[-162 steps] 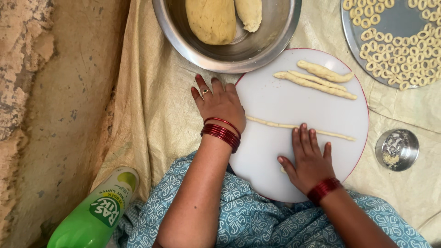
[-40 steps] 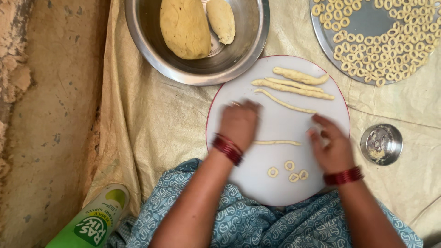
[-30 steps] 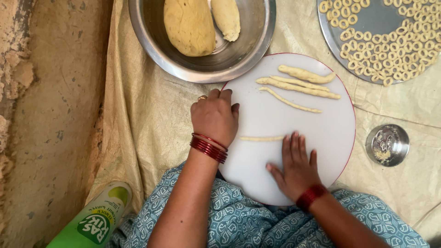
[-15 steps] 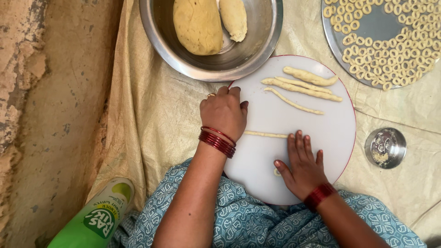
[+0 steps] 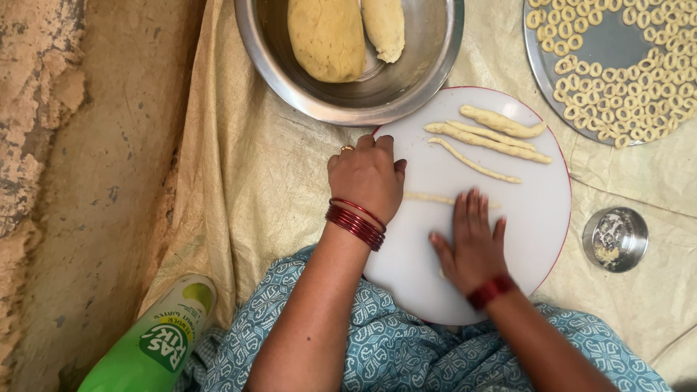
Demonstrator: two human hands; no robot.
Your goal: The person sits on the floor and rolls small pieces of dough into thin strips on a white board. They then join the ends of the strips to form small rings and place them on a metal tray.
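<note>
At the far left a green plastic bottle [image 5: 149, 341] lies by the person's knee on the beige cloth [image 5: 239, 189]. On the round white board [image 5: 530, 218], the left hand [image 5: 367, 178] curls loosely over one end of a thin dough rope [image 5: 432, 197], while the right hand [image 5: 475, 239] lies flat, fingers together, over the other end. This looks like the rolling step, thinning the rope; next it probably needs even, light palm pressure. Whether small pieces hide under the right palm is unclear. Beyond lie three thicker dough strips [image 5: 486, 138], a steel bowl of dough [image 5: 348, 51], a tray of rings [image 5: 617, 65] and a small steel cup [image 5: 615, 238].
</note>
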